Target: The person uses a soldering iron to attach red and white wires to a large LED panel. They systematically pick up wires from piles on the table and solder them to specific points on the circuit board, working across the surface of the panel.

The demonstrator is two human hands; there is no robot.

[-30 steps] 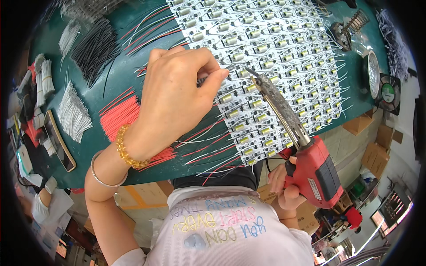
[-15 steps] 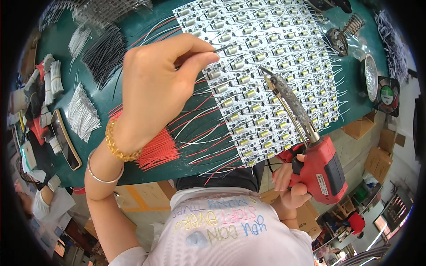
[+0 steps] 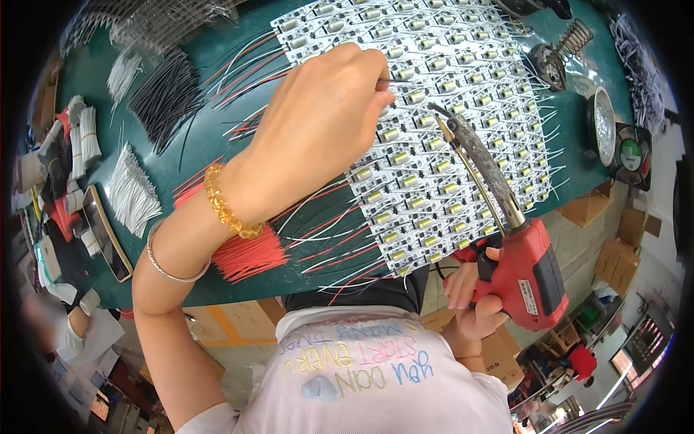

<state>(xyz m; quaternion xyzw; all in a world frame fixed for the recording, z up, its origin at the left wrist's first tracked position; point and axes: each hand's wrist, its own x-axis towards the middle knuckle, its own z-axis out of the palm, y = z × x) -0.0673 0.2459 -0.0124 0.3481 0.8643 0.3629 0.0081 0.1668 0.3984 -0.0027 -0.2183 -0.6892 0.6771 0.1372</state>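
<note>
A large white panel of small circuit boards [image 3: 465, 207] lies on the green table, with rows of yellowish components and thin wires across it. Above its left part, my left hand [image 3: 329, 112] is closed in a pinch on a dark wire [image 3: 382, 82], whose end lies over the boards. My right hand [image 3: 470, 296] grips a red soldering gun [image 3: 533, 275] to the right of the panel's near corner. The gun's dark tip and thin brass-coloured feed tube hover over the boards, just right of my left fingertips. Red and white wires stick out from the panel's left edge.
Loose piles of black wires [image 3: 166, 94], white wires [image 3: 132, 189] and red wires [image 3: 251, 254] lie left of the panel. A phone [image 3: 108, 235] rests by the table's left edge. At right are a coiled iron stand [image 3: 575, 40], a round metal dish [image 3: 601, 119] and a small fan [image 3: 631, 155].
My left hand has moved right, farther over the panel, carrying the dark wire. The panel has shifted slightly left. The soldering gun has barely moved; its tip is slightly farther right.
</note>
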